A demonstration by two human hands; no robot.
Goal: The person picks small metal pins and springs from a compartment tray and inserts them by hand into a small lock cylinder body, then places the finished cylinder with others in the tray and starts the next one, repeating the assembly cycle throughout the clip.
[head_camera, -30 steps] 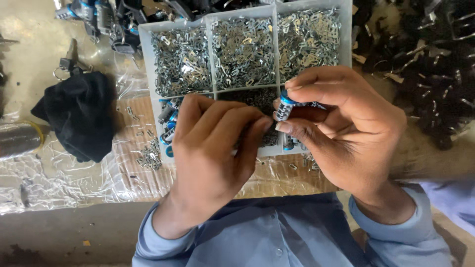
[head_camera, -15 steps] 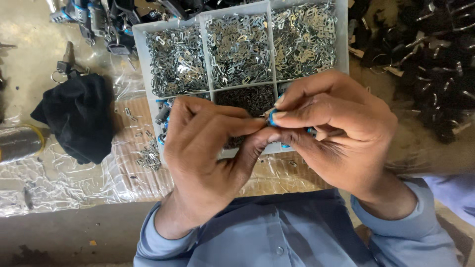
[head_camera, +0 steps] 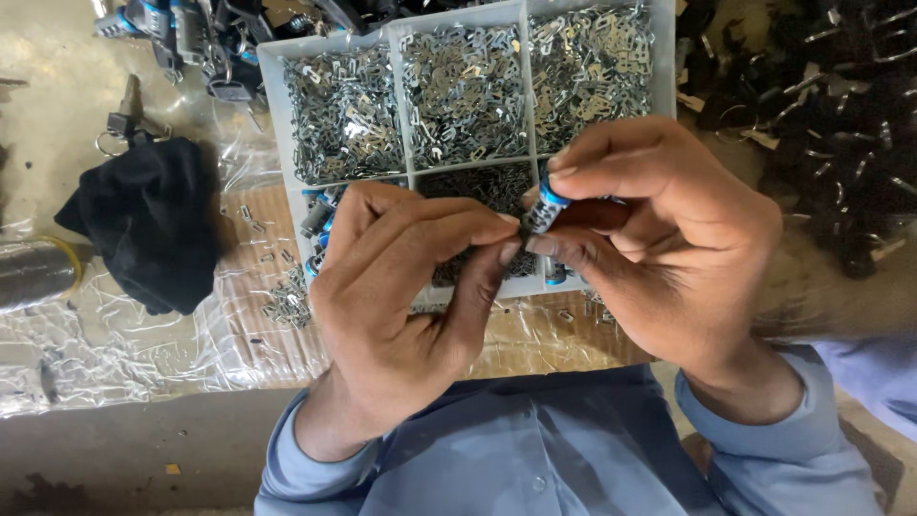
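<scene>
Two hands met over the near edge of a compartment tray, and everything else lay around them. Farthest left on the counter point(head_camera: 57, 143) sat a dark roll point(head_camera: 33, 272), then a black cloth point(head_camera: 153, 225) on crinkled clear plastic sheet point(head_camera: 143, 334). The white tray point(head_camera: 277, 115) held heaps of small metal clips point(head_camera: 463, 91) in its far compartments. The left hand point(head_camera: 401, 287) was curled nearly closed, thumb and forefinger tips pressed toward the small cylinder with a blue band point(head_camera: 546, 208); whether it pinched a loose piece of its own I could not tell, the fingertips hid it. The right hand point(head_camera: 659, 239) was closed on that cylinder, thumb below and fingers above. The cylinder lay between the two hands, just above the tray's near compartments, its long axis tilted from lower left to upper right, its lower end facing the left fingertips. The right hand carried it; the left only touched it. Far right lay a dark pile of parts point(head_camera: 821, 124).
</scene>
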